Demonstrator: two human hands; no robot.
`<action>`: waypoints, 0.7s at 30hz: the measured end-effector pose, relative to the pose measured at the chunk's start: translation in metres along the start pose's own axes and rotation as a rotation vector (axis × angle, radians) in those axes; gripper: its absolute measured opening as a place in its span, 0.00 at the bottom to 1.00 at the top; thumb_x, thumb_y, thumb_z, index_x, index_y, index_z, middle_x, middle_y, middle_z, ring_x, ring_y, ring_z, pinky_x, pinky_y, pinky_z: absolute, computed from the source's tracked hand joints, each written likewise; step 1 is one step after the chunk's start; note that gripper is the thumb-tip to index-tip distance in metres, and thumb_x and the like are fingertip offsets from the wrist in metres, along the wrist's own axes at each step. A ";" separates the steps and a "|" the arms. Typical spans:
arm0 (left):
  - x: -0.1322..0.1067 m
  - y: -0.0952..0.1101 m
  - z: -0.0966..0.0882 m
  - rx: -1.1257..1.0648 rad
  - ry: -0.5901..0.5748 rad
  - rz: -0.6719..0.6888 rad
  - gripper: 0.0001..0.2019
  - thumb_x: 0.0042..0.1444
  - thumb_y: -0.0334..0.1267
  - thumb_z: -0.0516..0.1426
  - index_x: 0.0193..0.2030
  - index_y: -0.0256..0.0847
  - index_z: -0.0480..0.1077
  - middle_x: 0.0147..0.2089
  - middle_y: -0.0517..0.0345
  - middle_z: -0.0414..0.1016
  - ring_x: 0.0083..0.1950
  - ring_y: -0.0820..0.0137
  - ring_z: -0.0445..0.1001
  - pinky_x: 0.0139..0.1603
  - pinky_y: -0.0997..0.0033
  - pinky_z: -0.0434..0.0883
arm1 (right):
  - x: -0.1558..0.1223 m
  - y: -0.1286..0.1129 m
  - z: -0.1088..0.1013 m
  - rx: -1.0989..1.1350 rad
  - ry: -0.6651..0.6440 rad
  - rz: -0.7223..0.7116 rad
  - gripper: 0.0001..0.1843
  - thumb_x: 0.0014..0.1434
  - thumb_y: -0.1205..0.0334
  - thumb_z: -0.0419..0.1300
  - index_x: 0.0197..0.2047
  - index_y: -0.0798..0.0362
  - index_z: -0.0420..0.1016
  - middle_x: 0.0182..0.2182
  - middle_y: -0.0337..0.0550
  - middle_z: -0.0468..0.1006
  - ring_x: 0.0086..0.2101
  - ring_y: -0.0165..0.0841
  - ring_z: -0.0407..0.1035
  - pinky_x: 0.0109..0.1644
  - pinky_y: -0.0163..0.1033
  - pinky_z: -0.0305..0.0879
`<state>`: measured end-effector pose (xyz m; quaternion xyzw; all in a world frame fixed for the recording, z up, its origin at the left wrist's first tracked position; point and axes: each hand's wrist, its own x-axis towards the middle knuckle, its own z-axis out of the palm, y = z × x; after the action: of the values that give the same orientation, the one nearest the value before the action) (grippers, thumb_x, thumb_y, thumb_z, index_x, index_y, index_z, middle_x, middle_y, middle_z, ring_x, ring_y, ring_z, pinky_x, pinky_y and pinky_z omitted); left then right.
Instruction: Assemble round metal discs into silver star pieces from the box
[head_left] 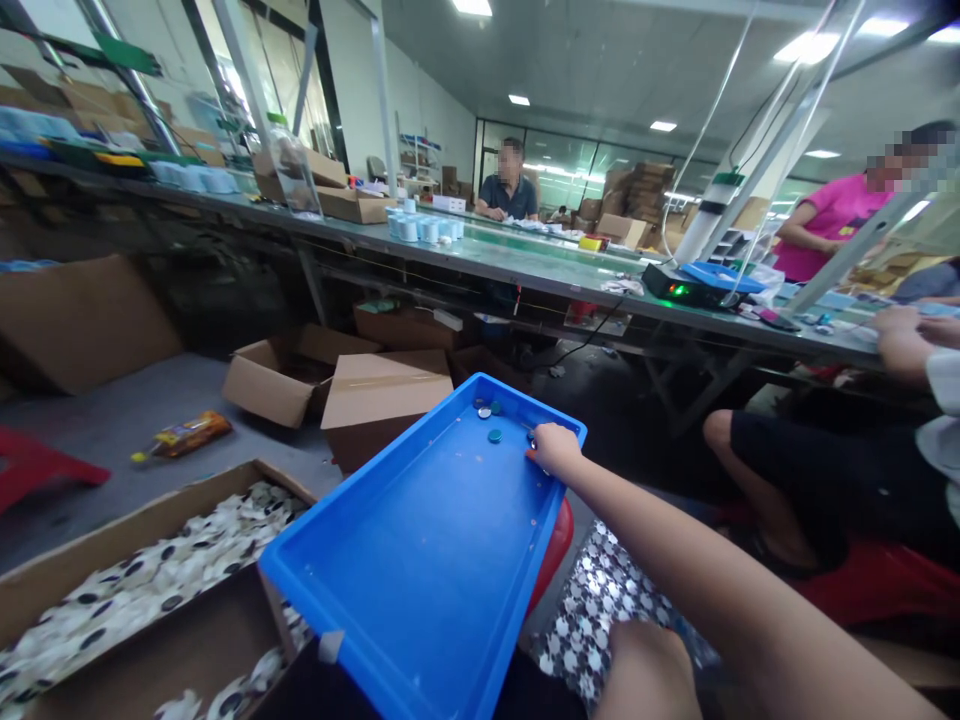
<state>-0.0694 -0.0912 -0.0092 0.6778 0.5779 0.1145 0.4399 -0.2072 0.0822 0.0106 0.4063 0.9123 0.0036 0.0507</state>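
A long blue plastic tray [405, 560] sits tilted across my lap. My right hand [557, 452] reaches inside its far right corner, fingers curled and pressed together. At the fingertips is a small dark disc [532, 438], partly covered by the fingers. A little to the left, on the tray floor, lie a teal disc [495, 436], a white-faced disc [484, 413] and one or two more beside it. My left hand is out of view.
An open carton [161, 520] of white pieces with dark ovals stands at left. A plastic bag of silvery shapes [592, 590] lies right of the tray. Beyond are cardboard boxes [386, 395], a long green workbench [487, 255] and people; one sits close at right.
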 end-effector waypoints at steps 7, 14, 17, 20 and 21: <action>0.002 0.009 -0.003 0.006 -0.023 0.004 0.15 0.66 0.43 0.59 0.57 0.43 0.70 0.59 0.48 0.70 0.54 0.60 0.73 0.53 0.55 0.75 | 0.001 -0.002 0.000 0.011 0.015 0.030 0.13 0.62 0.69 0.56 0.45 0.58 0.82 0.44 0.57 0.81 0.43 0.42 0.78 0.44 0.37 0.67; -0.003 0.009 -0.005 -0.005 -0.018 0.012 0.14 0.65 0.43 0.59 0.56 0.44 0.70 0.58 0.48 0.70 0.55 0.60 0.73 0.52 0.56 0.75 | 0.000 0.003 -0.005 -0.004 0.069 0.047 0.13 0.64 0.66 0.55 0.45 0.61 0.80 0.47 0.61 0.79 0.45 0.43 0.76 0.44 0.38 0.66; -0.006 0.008 -0.005 -0.020 0.001 0.028 0.14 0.65 0.43 0.59 0.56 0.45 0.70 0.58 0.48 0.70 0.55 0.60 0.72 0.52 0.56 0.75 | 0.004 0.010 -0.011 -0.009 0.061 0.026 0.12 0.64 0.67 0.56 0.44 0.60 0.81 0.46 0.59 0.79 0.45 0.43 0.76 0.44 0.38 0.66; -0.008 0.008 -0.006 -0.030 0.019 0.048 0.15 0.65 0.43 0.59 0.56 0.44 0.70 0.58 0.48 0.70 0.55 0.59 0.72 0.52 0.56 0.75 | 0.007 0.013 -0.016 0.014 0.048 -0.063 0.14 0.64 0.65 0.57 0.49 0.54 0.80 0.50 0.53 0.78 0.47 0.41 0.74 0.47 0.37 0.65; -0.008 0.008 -0.006 -0.032 0.024 0.055 0.15 0.65 0.43 0.59 0.56 0.44 0.70 0.58 0.48 0.70 0.55 0.60 0.72 0.53 0.55 0.75 | 0.008 0.011 -0.017 0.029 0.045 -0.101 0.15 0.64 0.64 0.57 0.51 0.51 0.79 0.51 0.51 0.77 0.48 0.39 0.74 0.48 0.37 0.65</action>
<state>-0.0704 -0.0954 0.0036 0.6849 0.5624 0.1437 0.4404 -0.2057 0.0964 0.0272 0.3601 0.9326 -0.0031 0.0246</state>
